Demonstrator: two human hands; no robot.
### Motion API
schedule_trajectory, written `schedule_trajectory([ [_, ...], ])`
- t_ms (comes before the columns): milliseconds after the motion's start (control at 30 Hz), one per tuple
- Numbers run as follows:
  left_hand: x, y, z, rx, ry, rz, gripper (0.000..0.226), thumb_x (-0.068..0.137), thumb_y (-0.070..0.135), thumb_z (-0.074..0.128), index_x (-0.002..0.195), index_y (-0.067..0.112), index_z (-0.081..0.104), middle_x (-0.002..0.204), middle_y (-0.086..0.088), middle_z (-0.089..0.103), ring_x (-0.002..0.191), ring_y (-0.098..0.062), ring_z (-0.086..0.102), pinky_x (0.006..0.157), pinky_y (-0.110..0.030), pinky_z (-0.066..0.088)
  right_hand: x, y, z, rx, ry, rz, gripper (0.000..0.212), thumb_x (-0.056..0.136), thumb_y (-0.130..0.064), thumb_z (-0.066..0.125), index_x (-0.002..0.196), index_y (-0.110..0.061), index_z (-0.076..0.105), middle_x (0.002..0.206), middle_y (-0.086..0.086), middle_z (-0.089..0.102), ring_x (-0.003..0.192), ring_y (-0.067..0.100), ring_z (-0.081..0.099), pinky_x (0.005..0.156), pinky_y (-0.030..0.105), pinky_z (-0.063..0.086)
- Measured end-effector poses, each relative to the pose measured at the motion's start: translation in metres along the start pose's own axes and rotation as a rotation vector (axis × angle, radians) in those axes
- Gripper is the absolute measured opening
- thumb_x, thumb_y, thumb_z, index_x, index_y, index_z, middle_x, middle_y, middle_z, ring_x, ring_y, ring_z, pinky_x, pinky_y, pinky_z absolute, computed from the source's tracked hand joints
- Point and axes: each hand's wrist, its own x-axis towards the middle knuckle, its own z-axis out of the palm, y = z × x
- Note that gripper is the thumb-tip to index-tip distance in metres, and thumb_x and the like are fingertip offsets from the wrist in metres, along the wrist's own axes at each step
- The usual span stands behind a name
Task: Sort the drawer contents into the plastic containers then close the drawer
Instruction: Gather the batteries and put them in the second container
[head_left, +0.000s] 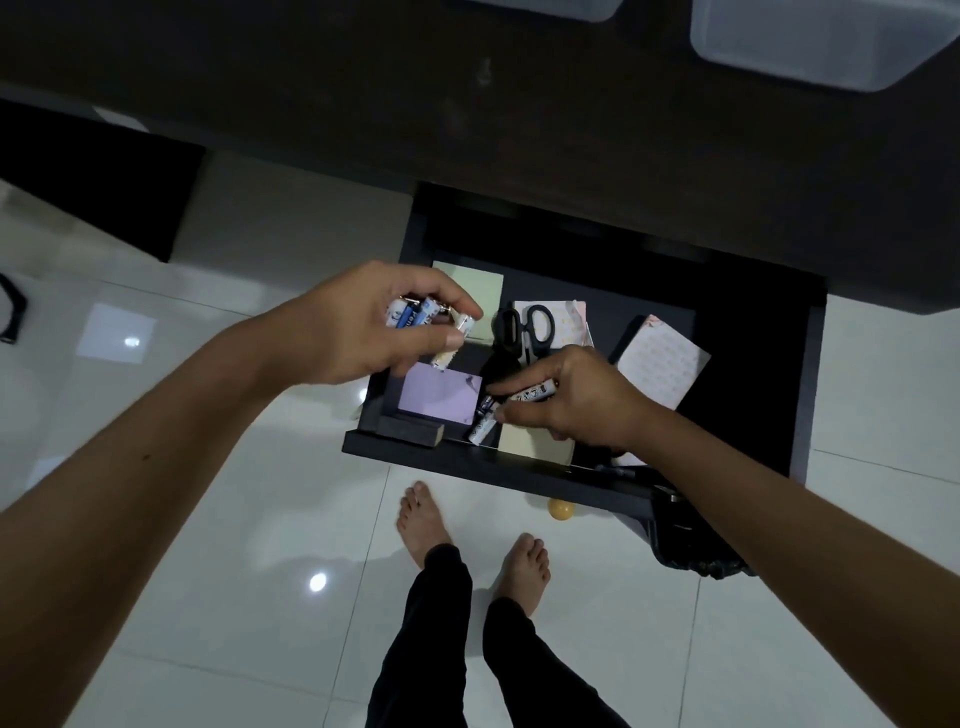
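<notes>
Several batteries (415, 314) sit bunched in the left hand (363, 322), fingers curled round them above the drawer's left side. The right hand (576, 397) pinches a white battery (535, 391), with two more batteries (482, 423) lying just under its fingertips. Around them in the open black drawer (800, 364) lie black scissors (524, 327), a lilac note pad (439, 397), a green pad (475, 286) and patterned paper (662, 364). Plastic containers (810, 36) stand on the dark desktop beyond.

Two containers (821, 41), one scissors (524, 327), five notepads (441, 397)
</notes>
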Motion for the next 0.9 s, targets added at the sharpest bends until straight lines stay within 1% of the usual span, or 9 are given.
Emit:
schedule_trajectory([
  [67,-0.002,-0.003,-0.003,-0.028,0.017,-0.009,0.026,0.097,0.024,0.070,0.122,0.030,0.072,0.066,0.022,0.068,0.055,-0.005,0.060,0.053,-0.015,0.048,0.003,-0.005,0.003,-0.164,0.019,-0.038,0.026,0.087,-0.034,0.083,0.113,-0.028,0.081,0.093,-0.020,0.074,0.057,-0.011,0.062,0.064,0.003,0.044],
  [100,-0.004,-0.004,-0.003,-0.045,0.022,-0.009,0.026,0.097,0.024,0.070,0.123,0.030,0.072,0.064,0.019,0.067,0.055,-0.005,0.058,0.053,-0.015,0.048,0.004,-0.007,0.004,-0.231,0.031,-0.063,0.027,0.088,-0.035,0.082,0.114,-0.028,0.080,0.103,-0.018,0.076,0.071,-0.015,0.065,0.075,0.004,0.047],
  [167,-0.005,-0.006,-0.003,-0.074,0.028,-0.016,0.027,0.098,0.024,0.070,0.124,0.030,0.072,0.061,0.017,0.066,0.054,-0.006,0.055,0.054,-0.014,0.047,0.005,-0.006,0.006,-0.322,0.066,-0.124,0.028,0.089,-0.036,0.081,0.115,-0.028,0.080,0.115,-0.011,0.078,0.098,-0.003,0.070,0.095,0.021,0.053],
  [200,-0.006,-0.007,-0.002,-0.086,0.031,-0.021,0.027,0.098,0.024,0.070,0.124,0.031,0.072,0.059,0.017,0.065,0.054,-0.006,0.055,0.054,-0.013,0.046,0.005,-0.004,0.007,-0.343,0.083,-0.151,0.027,0.089,-0.035,0.081,0.115,-0.028,0.080,0.115,-0.009,0.078,0.104,0.005,0.071,0.098,0.026,0.053],
  [333,-0.007,-0.009,-0.002,-0.100,0.032,-0.021,0.026,0.099,0.024,0.070,0.124,0.031,0.071,0.057,0.018,0.064,0.052,-0.004,0.054,0.051,-0.012,0.044,0.005,0.002,0.008,-0.379,0.133,-0.248,0.027,0.089,-0.026,0.081,0.116,-0.027,0.080,0.113,-0.008,0.079,0.101,0.008,0.072,0.092,0.018,0.051],
  [433,-0.007,-0.010,-0.003,-0.107,0.031,-0.026,0.026,0.099,0.024,0.069,0.124,0.031,0.071,0.056,0.016,0.063,0.051,-0.003,0.053,0.052,-0.012,0.044,0.008,0.001,0.008,-0.453,0.127,-0.258,0.027,0.091,-0.025,0.080,0.117,-0.025,0.079,0.112,-0.004,0.080,0.100,0.014,0.073,0.092,0.005,0.034],
  [600,-0.007,-0.012,-0.002,-0.123,0.024,-0.029,0.025,0.099,0.025,0.070,0.122,0.034,0.072,0.056,0.007,0.060,0.053,-0.005,0.053,0.053,-0.015,0.045,0.012,0.000,0.009,-0.458,0.063,-0.275,0.021,0.090,-0.029,0.080,0.111,-0.027,0.081,0.106,-0.008,0.079,0.097,0.014,0.071,0.094,0.031,0.053],
  [733,-0.007,-0.011,-0.002,-0.124,0.022,-0.035,0.024,0.099,0.025,0.070,0.121,0.034,0.072,0.054,0.010,0.060,0.052,-0.004,0.053,0.054,-0.014,0.046,0.011,0.003,0.008,-0.448,0.034,-0.243,0.024,0.087,-0.031,0.083,0.111,-0.026,0.080,0.102,-0.005,0.076,0.098,0.015,0.066,0.087,0.027,0.050],
  [900,-0.007,-0.011,-0.002,-0.119,0.020,-0.033,0.024,0.099,0.026,0.070,0.121,0.035,0.071,0.055,0.009,0.061,0.052,-0.004,0.053,0.053,-0.015,0.046,0.014,0.004,0.008,-0.453,0.004,-0.232,0.028,0.086,-0.034,0.083,0.113,-0.026,0.079,0.104,-0.005,0.074,0.101,0.015,0.064,0.088,0.028,0.050],
])
